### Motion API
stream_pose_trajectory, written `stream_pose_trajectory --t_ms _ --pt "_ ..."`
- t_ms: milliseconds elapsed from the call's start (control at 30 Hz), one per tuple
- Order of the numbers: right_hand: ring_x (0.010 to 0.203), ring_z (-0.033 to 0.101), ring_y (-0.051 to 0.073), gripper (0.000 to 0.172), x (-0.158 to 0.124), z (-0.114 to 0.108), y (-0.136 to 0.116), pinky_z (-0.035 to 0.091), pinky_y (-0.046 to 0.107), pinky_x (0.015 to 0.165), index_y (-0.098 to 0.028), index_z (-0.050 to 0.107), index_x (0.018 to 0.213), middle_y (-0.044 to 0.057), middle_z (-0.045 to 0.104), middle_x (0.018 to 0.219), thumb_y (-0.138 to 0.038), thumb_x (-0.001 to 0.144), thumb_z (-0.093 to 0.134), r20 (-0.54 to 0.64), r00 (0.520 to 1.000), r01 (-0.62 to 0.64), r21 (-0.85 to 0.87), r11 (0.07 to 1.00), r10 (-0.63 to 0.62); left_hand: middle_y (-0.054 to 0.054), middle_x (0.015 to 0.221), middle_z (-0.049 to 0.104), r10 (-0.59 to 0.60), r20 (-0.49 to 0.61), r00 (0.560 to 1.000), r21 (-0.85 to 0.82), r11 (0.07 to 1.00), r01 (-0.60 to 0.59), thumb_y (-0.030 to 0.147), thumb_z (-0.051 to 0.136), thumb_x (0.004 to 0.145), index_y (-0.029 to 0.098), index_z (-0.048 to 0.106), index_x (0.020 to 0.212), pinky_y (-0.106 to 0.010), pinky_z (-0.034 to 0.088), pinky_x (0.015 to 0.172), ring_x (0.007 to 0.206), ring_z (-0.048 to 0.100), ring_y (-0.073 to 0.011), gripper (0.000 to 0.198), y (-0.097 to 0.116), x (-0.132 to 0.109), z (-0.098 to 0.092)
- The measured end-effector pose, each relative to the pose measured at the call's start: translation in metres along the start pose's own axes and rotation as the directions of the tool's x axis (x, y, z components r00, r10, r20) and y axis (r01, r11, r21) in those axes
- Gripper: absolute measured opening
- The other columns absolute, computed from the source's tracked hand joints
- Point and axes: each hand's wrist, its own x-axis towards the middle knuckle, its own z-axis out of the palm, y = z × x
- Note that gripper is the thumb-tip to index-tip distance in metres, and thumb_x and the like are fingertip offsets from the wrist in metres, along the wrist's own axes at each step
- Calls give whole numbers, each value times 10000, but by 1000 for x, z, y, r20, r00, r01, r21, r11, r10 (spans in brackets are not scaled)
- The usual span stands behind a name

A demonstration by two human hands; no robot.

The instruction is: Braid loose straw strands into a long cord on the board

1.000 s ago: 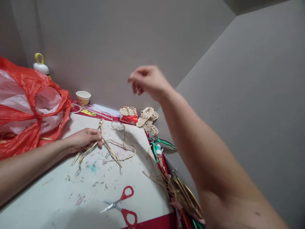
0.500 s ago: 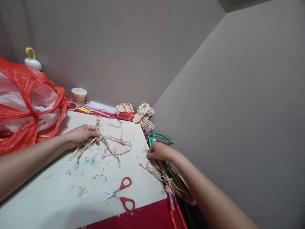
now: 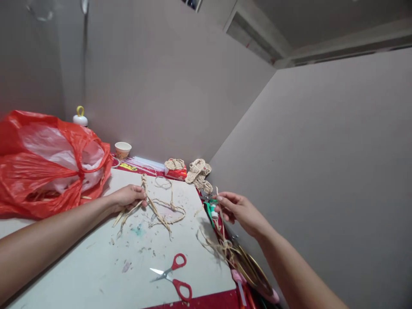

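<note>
My left hand (image 3: 131,198) pinches a short braided piece of straw (image 3: 143,180) above the white board, and loose strands hang from it below the fingers. At the board's right edge, my right hand (image 3: 234,209) is closed on a straw strand (image 3: 221,223) between thumb and fingertips. That strand runs down to a loose bundle of straw (image 3: 228,251) at the edge. A twisted straw cord (image 3: 178,209) lies curved on the board between the hands. Red-handled scissors (image 3: 174,274) rest with blades apart near the front.
A red plastic bag (image 3: 54,163) fills the left side. Along the back stand a paper cup (image 3: 123,150), pale sticks (image 3: 144,162), a red box (image 3: 177,173) and small woven sandals (image 3: 196,170). Green-handled pruners (image 3: 208,211) lie beside the board (image 3: 96,266). Grey walls close in behind and right.
My right hand has lifted from the board's edge, drawing a straw strand up from the bundle. My left hand keeps its hold on the braid. The camera view has tilted upward.
</note>
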Motion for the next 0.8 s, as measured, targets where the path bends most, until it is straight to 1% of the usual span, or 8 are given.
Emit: stream_pose_trajectory --t_ms 133,233,433,500,667,733,767,800 --pt "442 448 41 393 -7 24 -9 301 166 389 -145 639 897 30 636 751 -413 629 743 -5 999 33 268 963 -32 3 608 613 14 -3 1000 -10 1000 -14 356 666 629 151 483 669 -194 83 366 361 207 -17 278 -1 -1 0" --pt "383 399 31 454 -12 41 -16 269 156 352 -173 618 1002 -9 610 648 -364 616 764 -10 999 45 421 906 -45 -10 632 629 23 -13 1000 -10 1000 -23 342 673 624 152 479 670 -192 86 366 361 226 -18 275 -1 -1 -1" --pt "337 360 18 307 -10 71 -29 239 141 327 -181 603 861 -38 573 582 -371 650 720 2 996 75 546 834 -91 -14 630 640 3 -31 1000 -25 1000 -4 294 661 660 155 464 680 -185 85 369 353 220 -10 242 -2 0 -1" --pt "355 378 26 285 -1 88 -36 275 151 340 -192 592 835 -27 594 635 -415 674 668 -22 992 117 505 855 -123 -14 618 639 -5 -30 1000 -27 1000 5 283 662 667 154 461 680 -181 88 370 348 223 -8 239 -2 1 -2" --pt "422 484 110 312 23 122 -61 378 232 385 -153 635 736 39 614 624 -451 643 640 -88 961 269 71 961 -262 5 588 627 -5 -78 997 -10 1000 4 271 657 685 152 462 664 -174 109 359 323 248 -5 230 1 -8 0" --pt "499 533 150 329 23 115 -67 412 259 428 -146 656 794 66 631 680 -439 647 636 -164 926 352 45 935 -341 15 544 607 -13 -110 994 -5 1000 13 248 640 700 145 475 636 -173 124 353 311 269 -10 205 1 -14 6" --pt "550 557 170 355 23 106 -67 446 281 474 -162 663 844 72 641 717 -466 670 609 -337 854 415 -21 910 -397 11 527 602 -27 -115 993 -5 1000 27 221 629 705 138 488 616 -175 136 350 305 279 -15 186 1 -15 10" --pt "622 581 186 371 25 96 -65 472 304 539 -191 661 907 79 653 812 -489 705 575 -517 730 466 -100 879 -446 5 523 603 -40 -114 993 -12 999 39 187 612 709 131 506 606 -179 147 347 301 286 -20 159 1 -14 14"
